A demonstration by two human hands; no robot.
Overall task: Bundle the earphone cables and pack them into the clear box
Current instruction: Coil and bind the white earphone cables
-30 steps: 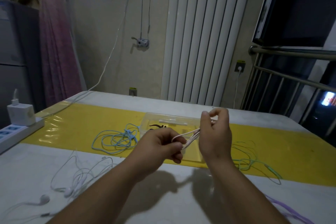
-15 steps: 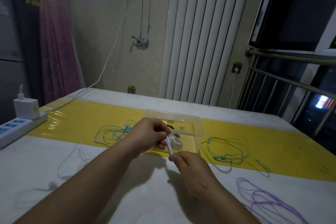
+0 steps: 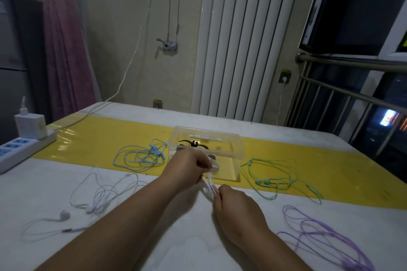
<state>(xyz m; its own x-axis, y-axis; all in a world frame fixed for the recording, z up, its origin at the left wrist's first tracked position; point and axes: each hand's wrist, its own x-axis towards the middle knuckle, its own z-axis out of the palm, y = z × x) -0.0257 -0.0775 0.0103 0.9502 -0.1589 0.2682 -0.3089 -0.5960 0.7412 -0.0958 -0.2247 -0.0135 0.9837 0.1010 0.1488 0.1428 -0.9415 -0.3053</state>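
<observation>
The left grip (image 3: 189, 166) pinches one end of a folded pale cable (image 3: 209, 181). The right grip (image 3: 233, 205) is curled round the other end, and the strands run straight between them. They are just in front of the clear box (image 3: 233, 149). The box sits on a yellow mat (image 3: 99, 138) on the counter (image 3: 44, 182) and holds a black bundle (image 3: 192, 144). A blue cable (image 3: 141, 156) lies left of the box and a green cable (image 3: 271, 179) right of it. White earphones (image 3: 99, 196) and a purple cable (image 3: 319, 233) lie nearer the person.

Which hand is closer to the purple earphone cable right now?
Right. The right hand sits just left of the purple earphone cable; the left hand is farther away, by the clear box.
</observation>
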